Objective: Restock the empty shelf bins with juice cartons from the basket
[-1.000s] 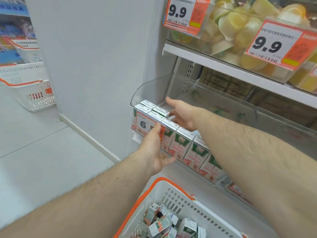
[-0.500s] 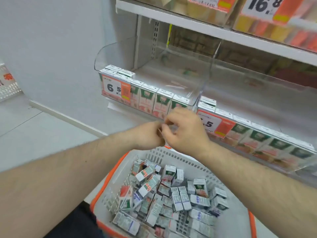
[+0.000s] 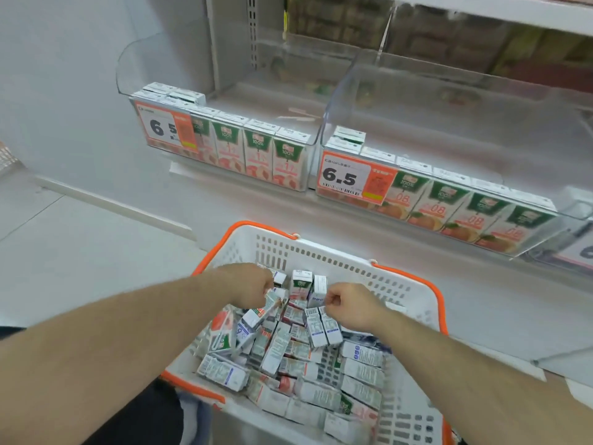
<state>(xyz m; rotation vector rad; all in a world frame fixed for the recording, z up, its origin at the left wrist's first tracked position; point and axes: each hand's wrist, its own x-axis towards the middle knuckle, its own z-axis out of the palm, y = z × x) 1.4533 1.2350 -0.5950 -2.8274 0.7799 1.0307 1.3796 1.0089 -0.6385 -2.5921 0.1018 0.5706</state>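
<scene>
A white basket with an orange rim (image 3: 324, 253) sits below the shelf, holding several loose juice cartons (image 3: 321, 377). Both hands are inside it. My left hand (image 3: 252, 284) has its fingers curled round a tilted carton (image 3: 258, 314) at the pile's far left. My right hand (image 3: 351, 305) pinches the top of two cartons (image 3: 321, 330) standing side by side. Above, the left clear bin (image 3: 128, 70) has a front row of green-and-red cartons (image 3: 258, 149). The right clear bin (image 3: 356, 91) has its own front row (image 3: 449, 200). Behind both rows the bins are bare.
Orange price tags reading 6.5 hang on the left bin (image 3: 163, 128) and the right bin (image 3: 349, 178). A white wall panel (image 3: 80, 75) and grey floor (image 3: 64, 236) lie to the left. Another shelf of goods (image 3: 449, 36) runs above the bins.
Both hands have dropped from the shelf front into the basket and closed on cartons. The view has tilted down, bringing more of the basket into sight.
</scene>
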